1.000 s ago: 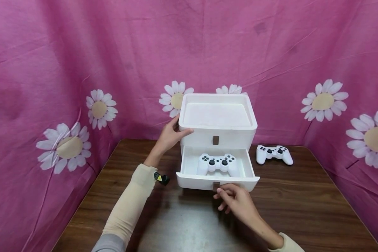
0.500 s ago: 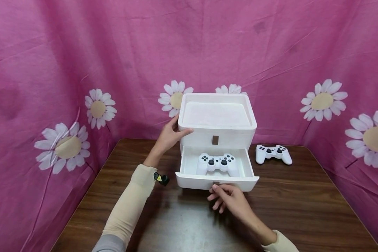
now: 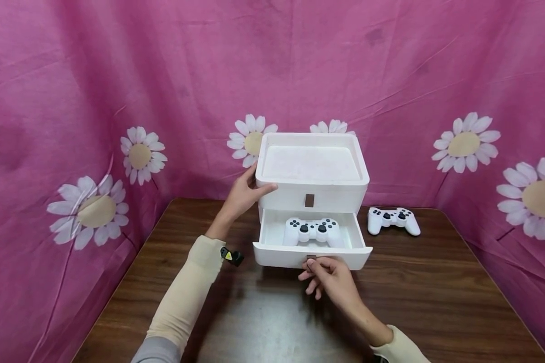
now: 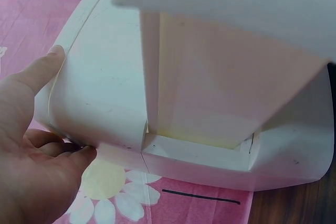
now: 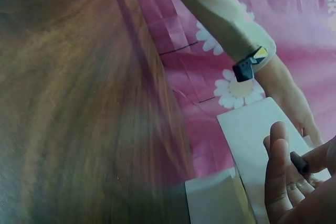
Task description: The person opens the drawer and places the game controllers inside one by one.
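In the head view a white two-drawer box (image 3: 285, 197) stands on the table, its lower drawer (image 3: 277, 257) pulled out. A white game controller (image 3: 312, 232) lies in that drawer. My left hand (image 3: 241, 198) grips the box's upper left corner, thumb on the front and fingers around the side; the left wrist view shows this hand (image 4: 37, 145) against the white shell. My right hand (image 3: 336, 283) pinches the brown pull tab (image 3: 311, 257) of the lower drawer. In the right wrist view the dark tab (image 5: 299, 162) shows between thumb and fingers.
A second white controller (image 3: 393, 221) lies on the wooden table (image 3: 436, 292), right of the box. The upper drawer, with its own brown tab (image 3: 309, 200), is closed. A pink flowered cloth (image 3: 200, 91) hangs behind and at both sides.
My right thumb has shifted left onto the tab. The lower drawer's front has risen slightly in the head view, covering a bit more of the controller's grips. The left hand keeps its hold.
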`<move>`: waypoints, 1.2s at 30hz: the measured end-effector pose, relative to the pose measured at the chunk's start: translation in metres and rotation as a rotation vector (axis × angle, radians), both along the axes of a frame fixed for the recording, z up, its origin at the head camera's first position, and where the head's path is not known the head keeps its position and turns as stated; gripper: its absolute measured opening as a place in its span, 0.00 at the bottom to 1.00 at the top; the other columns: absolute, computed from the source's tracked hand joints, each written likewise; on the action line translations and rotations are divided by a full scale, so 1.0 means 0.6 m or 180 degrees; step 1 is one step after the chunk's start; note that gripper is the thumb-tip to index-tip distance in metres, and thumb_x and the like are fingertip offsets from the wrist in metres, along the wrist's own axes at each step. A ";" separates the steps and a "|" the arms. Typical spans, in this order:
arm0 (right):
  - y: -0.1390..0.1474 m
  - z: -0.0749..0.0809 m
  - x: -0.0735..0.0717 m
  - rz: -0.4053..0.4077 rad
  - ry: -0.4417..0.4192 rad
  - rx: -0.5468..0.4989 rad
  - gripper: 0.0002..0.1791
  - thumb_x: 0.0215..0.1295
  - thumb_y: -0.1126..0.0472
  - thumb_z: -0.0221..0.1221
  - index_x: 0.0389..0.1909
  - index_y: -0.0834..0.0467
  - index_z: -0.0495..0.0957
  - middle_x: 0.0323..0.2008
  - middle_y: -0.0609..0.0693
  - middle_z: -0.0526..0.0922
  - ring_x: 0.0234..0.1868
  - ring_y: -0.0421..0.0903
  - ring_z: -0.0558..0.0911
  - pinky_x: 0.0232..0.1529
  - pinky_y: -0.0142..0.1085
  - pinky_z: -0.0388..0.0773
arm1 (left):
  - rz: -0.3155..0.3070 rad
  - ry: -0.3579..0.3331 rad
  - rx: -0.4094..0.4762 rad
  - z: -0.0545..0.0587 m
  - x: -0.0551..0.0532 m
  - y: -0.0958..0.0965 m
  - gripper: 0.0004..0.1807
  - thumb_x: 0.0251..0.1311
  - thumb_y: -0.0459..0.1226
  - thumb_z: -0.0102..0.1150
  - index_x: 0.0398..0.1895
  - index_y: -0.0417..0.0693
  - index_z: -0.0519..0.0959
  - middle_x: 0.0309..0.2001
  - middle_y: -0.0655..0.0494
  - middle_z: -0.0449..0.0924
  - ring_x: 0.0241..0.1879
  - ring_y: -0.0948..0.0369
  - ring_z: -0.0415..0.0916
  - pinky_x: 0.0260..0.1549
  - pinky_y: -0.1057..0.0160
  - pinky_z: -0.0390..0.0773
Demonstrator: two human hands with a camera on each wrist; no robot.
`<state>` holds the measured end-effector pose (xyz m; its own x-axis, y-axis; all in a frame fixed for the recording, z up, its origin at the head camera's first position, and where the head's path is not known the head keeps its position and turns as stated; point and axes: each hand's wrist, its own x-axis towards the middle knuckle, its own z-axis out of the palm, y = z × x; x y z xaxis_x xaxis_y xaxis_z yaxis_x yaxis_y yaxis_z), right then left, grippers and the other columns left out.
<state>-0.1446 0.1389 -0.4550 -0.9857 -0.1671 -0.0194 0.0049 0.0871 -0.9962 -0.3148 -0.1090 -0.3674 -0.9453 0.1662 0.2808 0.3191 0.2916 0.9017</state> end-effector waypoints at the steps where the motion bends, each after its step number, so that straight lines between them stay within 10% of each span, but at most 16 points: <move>1: 0.000 0.001 -0.004 -0.0006 -0.0005 0.0008 0.20 0.72 0.54 0.56 0.44 0.71 0.81 0.32 0.62 0.88 0.18 0.47 0.83 0.15 0.41 0.79 | 0.0008 -0.0004 -0.0007 0.000 0.000 -0.001 0.53 0.45 0.59 0.73 0.75 0.70 0.56 0.74 0.62 0.60 0.69 0.64 0.65 0.64 0.59 0.72; 14: 0.000 0.003 -0.063 -0.0026 0.0058 0.0153 0.20 0.73 0.54 0.55 0.42 0.70 0.81 0.32 0.61 0.88 0.19 0.47 0.84 0.15 0.40 0.79 | -0.0030 -0.0048 -0.0011 0.006 0.001 -0.002 0.52 0.50 0.53 0.73 0.77 0.65 0.54 0.75 0.59 0.59 0.69 0.61 0.65 0.64 0.56 0.72; 25: 0.003 0.009 -0.116 0.0035 0.0025 0.0203 0.19 0.75 0.59 0.52 0.44 0.75 0.79 0.35 0.68 0.87 0.20 0.48 0.84 0.17 0.43 0.80 | -0.0067 -0.0083 -0.0068 0.051 0.043 0.005 0.49 0.56 0.44 0.71 0.78 0.51 0.53 0.75 0.50 0.58 0.70 0.57 0.63 0.65 0.56 0.71; 36: 0.003 0.008 -0.152 -0.0132 0.0080 0.0258 0.20 0.73 0.52 0.55 0.39 0.68 0.82 0.32 0.62 0.88 0.18 0.46 0.84 0.16 0.37 0.79 | -0.0067 0.0042 0.0004 0.004 0.002 -0.001 0.52 0.48 0.55 0.73 0.76 0.65 0.55 0.75 0.61 0.59 0.70 0.62 0.63 0.65 0.57 0.71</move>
